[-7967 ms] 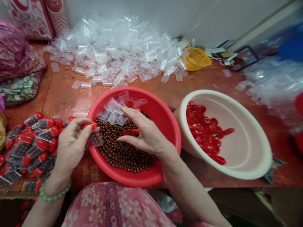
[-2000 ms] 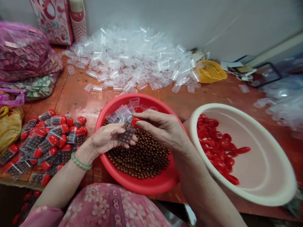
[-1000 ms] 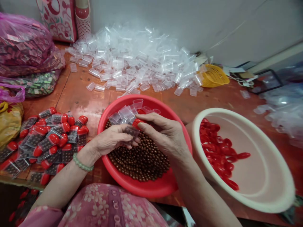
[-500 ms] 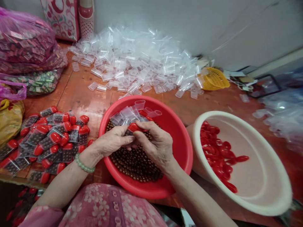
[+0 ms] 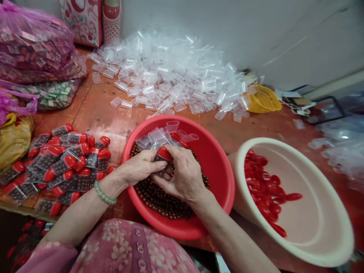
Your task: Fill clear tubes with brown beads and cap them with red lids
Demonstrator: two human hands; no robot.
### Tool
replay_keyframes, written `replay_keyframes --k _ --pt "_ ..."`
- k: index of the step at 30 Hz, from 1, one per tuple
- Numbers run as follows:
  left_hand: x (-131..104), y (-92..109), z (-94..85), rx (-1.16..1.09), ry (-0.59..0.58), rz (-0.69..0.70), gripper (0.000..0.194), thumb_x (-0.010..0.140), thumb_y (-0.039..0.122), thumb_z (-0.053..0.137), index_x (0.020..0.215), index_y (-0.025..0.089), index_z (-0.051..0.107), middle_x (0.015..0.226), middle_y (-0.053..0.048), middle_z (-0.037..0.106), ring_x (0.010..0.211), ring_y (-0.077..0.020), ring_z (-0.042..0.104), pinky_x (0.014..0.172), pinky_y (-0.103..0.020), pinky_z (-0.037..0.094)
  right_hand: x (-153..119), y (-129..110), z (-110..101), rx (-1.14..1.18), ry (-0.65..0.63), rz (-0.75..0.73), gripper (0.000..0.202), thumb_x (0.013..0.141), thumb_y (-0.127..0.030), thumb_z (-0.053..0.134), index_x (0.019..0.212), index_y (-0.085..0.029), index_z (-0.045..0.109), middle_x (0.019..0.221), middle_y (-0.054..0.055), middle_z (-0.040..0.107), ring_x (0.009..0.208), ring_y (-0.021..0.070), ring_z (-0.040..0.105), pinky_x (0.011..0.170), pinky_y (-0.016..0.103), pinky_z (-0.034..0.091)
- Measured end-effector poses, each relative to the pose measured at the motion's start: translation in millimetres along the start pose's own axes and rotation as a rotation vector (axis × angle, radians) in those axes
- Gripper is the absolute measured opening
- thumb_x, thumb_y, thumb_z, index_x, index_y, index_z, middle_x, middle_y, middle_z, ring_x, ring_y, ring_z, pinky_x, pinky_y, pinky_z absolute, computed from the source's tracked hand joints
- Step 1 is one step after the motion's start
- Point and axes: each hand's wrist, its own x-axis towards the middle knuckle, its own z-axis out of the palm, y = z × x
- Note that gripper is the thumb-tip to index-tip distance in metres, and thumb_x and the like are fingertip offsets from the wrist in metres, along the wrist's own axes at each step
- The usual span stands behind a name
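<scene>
Over the red basin (image 5: 229, 182), both my hands are closed around a small clear plastic container with a red cap (image 5: 164, 153). My left hand (image 5: 139, 167) grips it from the left, thumb across its front. On the other side my right hand (image 5: 184, 174) has its fingers at the cap and its thumb lower down; part of the container is hidden by the fingers. Strings of shiny brown beads (image 5: 159, 203) fill the basin's bottom beneath my hands. Behind them in the basin lie several clear plastic sleeves (image 5: 157, 136) and a few red caps (image 5: 184, 145).
Filled red-capped containers (image 5: 65, 165) are heaped on the table at left. A cream basin (image 5: 318, 212) with red caps (image 5: 264, 185) stands right. Clear sleeves (image 5: 170, 76) pile against the wall, beside a yellow basket (image 5: 263, 99). Purple bags (image 5: 36, 45) sit far left.
My right thumb has moved down from the cap, and my right hand has turned around the container. The whole view has shifted slightly, with things appearing further right.
</scene>
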Motion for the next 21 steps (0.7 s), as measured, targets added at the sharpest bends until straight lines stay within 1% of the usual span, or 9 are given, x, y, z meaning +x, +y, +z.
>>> replay_keyframes --k 2,5,9,11,13,14,15,17,21 --pt "-0.7 -0.6 -0.1 -0.001 -0.01 0.002 0.038 0.061 0.036 0.083 0.079 0.012 0.06 0.069 -0.001 0.062 0.065 -0.0119 0.06 0.067 -0.026 0.047 0.6 0.3 -0.5 0.007 0.003 -0.003 0.067 0.073 -0.032 0.066 0.132 -0.016 0.039 0.103 0.015 0.063 0.09 0.0307 0.062 0.077 0.047 0.052" --pt "-2.3 -0.4 0.4 0.021 0.005 0.022 0.035 0.063 0.035 0.081 0.08 0.012 0.059 0.07 0.0 0.062 0.068 -0.0118 0.06 0.07 -0.026 0.047 0.9 -0.5 -2.5 0.073 -0.045 0.034 0.067 0.075 -0.03 0.066 0.134 -0.018 0.037 0.102 0.014 0.061 0.089 0.029 0.061 0.077 0.045 0.053" --pt "-3.6 2.3 0.2 0.12 0.046 0.027 0.027 0.071 0.031 0.074 0.084 0.012 0.059 0.073 0.0 0.06 0.069 -0.0106 0.056 0.07 -0.025 0.044 -1.0 0.3 -7.8 0.344 -0.109 0.195 0.069 0.073 -0.039 0.075 0.132 -0.02 0.043 0.106 0.011 0.061 0.093 0.0265 0.062 0.08 0.042 0.054" --pt "-2.8 3.5 -0.1 0.192 0.04 0.031 0.02 0.075 0.027 0.07 0.083 0.012 0.058 0.074 0.0 0.058 0.069 -0.0097 0.053 0.07 -0.025 0.042 -2.1 1.5 -9.0 0.516 -0.056 0.325 0.053 0.078 -0.039 0.072 0.125 -0.023 0.052 0.105 0.008 0.064 0.092 0.0229 0.064 0.081 0.038 0.054" --pt "-1.2 3.9 0.1 0.262 0.029 0.027 0.011 0.079 0.021 0.064 0.081 0.012 0.057 0.073 0.001 0.056 0.069 -0.0092 0.051 0.071 -0.025 0.041 -2.2 2.4 -8.4 0.626 0.056 0.447 0.028 0.085 -0.028 0.067 0.112 -0.026 0.062 0.097 0.003 0.068 0.086 0.0176 0.066 0.078 0.033 0.055" --pt "-0.3 3.8 0.4 0.297 0.032 0.019 0.007 0.08 0.018 0.06 0.081 0.013 0.056 0.073 0.001 0.055 0.069 -0.0092 0.051 0.072 -0.026 0.041 -1.8 2.6 -7.6 0.657 0.104 0.491 0.02 0.085 -0.023 0.066 0.105 -0.026 0.065 0.093 0.002 0.069 0.083 0.0157 0.066 0.075 0.031 0.055" --pt "0.5 3.5 0.7 0.333 0.041 0.015 0.003 0.081 0.015 0.057 0.081 0.013 0.055 0.073 0.001 0.055 0.069 -0.0092 0.05 0.071 -0.026 0.041 -1.1 2.8 -6.7 0.679 0.131 0.521 0.016 0.085 -0.02 0.066 0.099 -0.026 0.067 0.09 0.001 0.07 0.081 0.0148 0.067 0.074 0.03 0.056" --pt "1.8 2.8 1.3 0.39 0.065 0.019 0.003 0.082 0.011 0.052 0.08 0.013 0.054 0.074 0.001 0.054 0.069 -0.0094 0.05 0.071 -0.026 0.041 0.2 3.1 -5.0 0.702 0.135 0.538 0.015 0.082 -0.018 0.069 0.095 -0.025 0.069 0.088 0.0 0.071 0.08 0.0148 0.068 0.074 0.029 0.057" --pt "1.9 2.2 0.5 0.357 0.061 0.044 0.003 0.084 0.012 0.052 0.082 0.012 0.055 0.072 0.001 0.053 0.068 -0.0094 0.049 0.069 -0.026 0.041 -0.7 4.7 -3.6 0.577 0.127 0.466 0.018 0.085 -0.02 0.067 0.102 -0.026 0.067 0.091 0.001 0.072 0.081 0.0161 0.069 0.075 0.031 0.058"
